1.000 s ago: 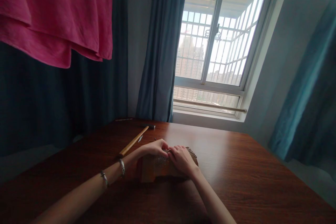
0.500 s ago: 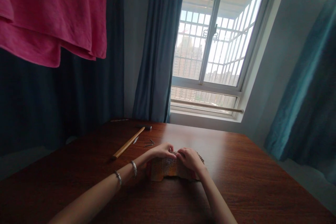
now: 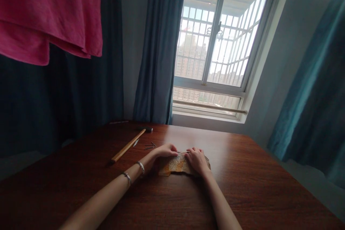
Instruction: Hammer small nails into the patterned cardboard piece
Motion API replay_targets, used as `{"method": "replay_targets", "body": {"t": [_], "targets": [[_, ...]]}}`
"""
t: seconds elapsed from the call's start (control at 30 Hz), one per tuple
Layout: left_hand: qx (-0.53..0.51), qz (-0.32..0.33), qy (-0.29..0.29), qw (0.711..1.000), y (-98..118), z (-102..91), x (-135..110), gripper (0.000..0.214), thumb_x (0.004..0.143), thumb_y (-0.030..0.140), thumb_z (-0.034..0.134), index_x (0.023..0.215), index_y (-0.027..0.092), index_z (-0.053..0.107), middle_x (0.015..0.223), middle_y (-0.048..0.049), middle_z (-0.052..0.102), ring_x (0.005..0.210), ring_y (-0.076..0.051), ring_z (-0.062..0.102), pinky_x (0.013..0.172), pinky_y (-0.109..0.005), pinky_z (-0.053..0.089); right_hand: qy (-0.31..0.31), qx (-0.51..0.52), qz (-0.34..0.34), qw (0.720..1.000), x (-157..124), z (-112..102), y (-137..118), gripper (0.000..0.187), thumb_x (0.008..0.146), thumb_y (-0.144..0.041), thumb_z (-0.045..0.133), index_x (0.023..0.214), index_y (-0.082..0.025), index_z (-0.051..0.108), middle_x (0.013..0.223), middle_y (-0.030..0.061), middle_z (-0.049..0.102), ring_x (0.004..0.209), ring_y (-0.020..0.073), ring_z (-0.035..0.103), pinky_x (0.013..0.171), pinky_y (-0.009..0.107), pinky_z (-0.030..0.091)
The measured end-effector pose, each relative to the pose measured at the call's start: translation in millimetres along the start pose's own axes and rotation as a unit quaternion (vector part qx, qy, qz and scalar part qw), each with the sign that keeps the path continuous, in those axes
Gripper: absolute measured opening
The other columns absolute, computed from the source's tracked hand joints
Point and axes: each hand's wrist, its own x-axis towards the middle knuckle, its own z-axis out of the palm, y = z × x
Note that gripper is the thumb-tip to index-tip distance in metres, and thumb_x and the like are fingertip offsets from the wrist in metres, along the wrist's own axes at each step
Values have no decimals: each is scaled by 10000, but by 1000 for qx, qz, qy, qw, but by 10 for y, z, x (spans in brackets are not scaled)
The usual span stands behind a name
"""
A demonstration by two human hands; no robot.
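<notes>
"Both hands: state, left to right?"

"Left hand (image 3: 166, 150): fingers bent, thumb and fingertips at the far left part of the mottled piece (image 3: 176, 163). Right hand (image 3: 197, 160): fingers curved over the right part, beside its ridged edge. Neither is spread wide; whether either grips firmly cannot be told. The piece sits between the hands, at the table (image 3: 256, 187)."

"Step in hand?"

"By judgement, positioning: the fingertips appear to work along the far edge, where a thin pale line shows. Whether that line is a separate part cannot be told. The next move calls for even, steady support from both sides."

"Quantities, left to right?"

"Pink cloth (image 3: 54, 14), one, hanging. Hammer (image 3: 128, 146), one, lying apart from the hands. Bracelets (image 3: 141, 167), two, on the left arm (image 3: 107, 194). Pale slivers (image 3: 136, 143), apparently two. Dark nails (image 3: 149, 148), several; too small to count exactly. Mottled piece, one."
</notes>
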Motion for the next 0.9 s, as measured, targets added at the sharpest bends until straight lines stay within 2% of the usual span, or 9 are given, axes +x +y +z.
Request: {"method": "replay_targets", "body": {"t": [0.13,0.3,0.43,0.57,0.67,0.8,0.9], "targets": [[111,36,66,991,30,140,77,369,741,438,514,857,132,682,759,-49,652,692,-162,538,624,-224,376,13,15,25,999,-22,112,123,295,876,-385,378,1015,-256,604,970,67,617,963,204,519,850,316,304],[177,43,171,968,-21,266,75,297,758,414,529,884,188,674,932,-69,598,854,-192,539,753,-260,385,15,20,66,998,-39,225,158,283,870,-371,377,980,-264,615,960,65,618,937,203,526,832,317,315],[195,51,239,950,-82,346,45,294,751,434,552,884,190,647,906,-63,547,919,-207,486,796,-288,379,34,14,90,995,-36,245,150,254,841,-389,427,951,-266,619,966,63,612,933,219,514,806,328,328],[248,73,298,919,-57,423,-10,247,776,385,538,870,170,615,898,-69,533,926,-212,459,817,-313,358,69,-24,94,993,-39,219,134,245,806,-419,476,864,-235,627,932,88,603,940,245,494,786,338,338],[277,86,300,909,-10,448,-59,194,810,321,490,808,162,602,855,-67,541,892,-199,474,825,-315,346,65,-24,78,995,-44,198,121,226,817,-386,469,814,-215,617,891,83,608,905,218,513,771,297,356],[269,85,268,921,18,442,-115,199,827,268,433,761,158,585,802,-57,546,805,-167,503,764,-270,373,27,-13,69,997,-30,179,116,205,842,-324,442,803,-212,610,837,52,631,835,172,548,755,252,364],[275,82,268,920,11,460,-154,200,817,248,422,744,153,583,804,-63,550,790,-161,510,737,-256,382,15,-14,65,998,-12,160,118,210,843,-301,439,784,-209,618,827,50,643,829,164,555,746,245,360]]}}
